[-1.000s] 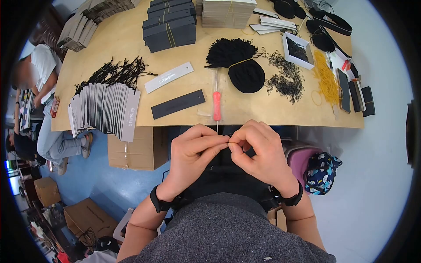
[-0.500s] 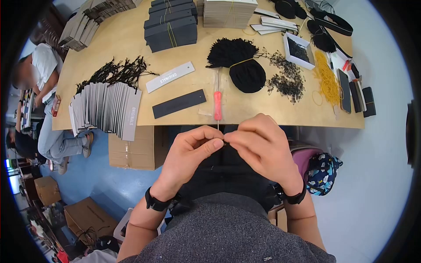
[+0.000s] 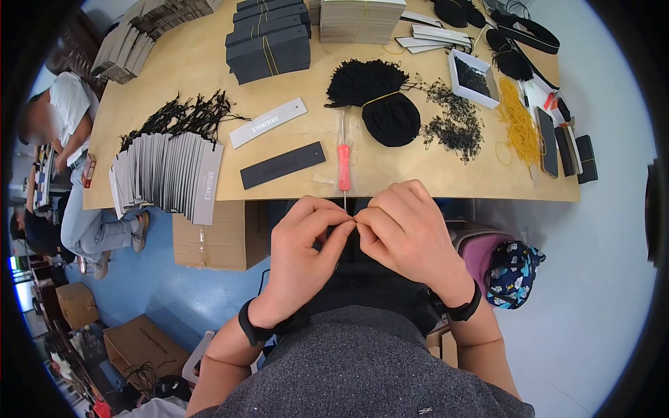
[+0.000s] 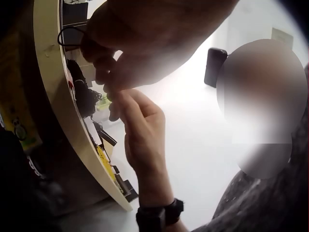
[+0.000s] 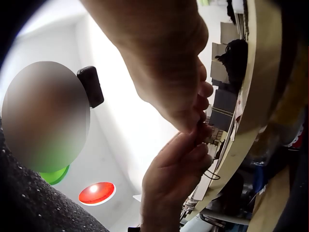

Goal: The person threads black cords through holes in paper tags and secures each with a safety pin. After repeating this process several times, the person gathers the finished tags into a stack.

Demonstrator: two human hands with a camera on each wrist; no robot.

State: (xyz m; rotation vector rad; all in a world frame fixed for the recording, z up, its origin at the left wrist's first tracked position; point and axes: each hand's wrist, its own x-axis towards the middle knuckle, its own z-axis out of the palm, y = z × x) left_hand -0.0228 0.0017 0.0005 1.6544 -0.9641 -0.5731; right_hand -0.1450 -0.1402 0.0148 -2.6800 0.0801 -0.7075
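Note:
Over the table's front edge my left hand (image 3: 303,244) and right hand (image 3: 411,233) meet at the fingertips, thumbs and forefingers pinched together. A thin black cord (image 4: 60,37) loops out from my left hand in the left wrist view. The same loop shows below the joined fingertips in the right wrist view. The part between the fingertips is hidden, and the right fingers pinch right at that spot. Just ahead, a red-handled tool (image 3: 343,167) lies under clear tape, its thin metal shaft (image 3: 345,202) jutting past the edge toward my hands.
Grey tags with black cords (image 3: 164,174) are fanned at the left. A white tag (image 3: 268,122) and a black tag (image 3: 282,166) lie mid-table. Further right are a bundle of black cords (image 3: 391,122), loose black pins (image 3: 454,129) and yellow rubber bands (image 3: 519,125). A person (image 3: 70,118) sits at left.
My hands have stayed close together near the shaft's tip, with fingers shifting from one pinch to another. The right hand's fingers have curled in more since half a second ago.

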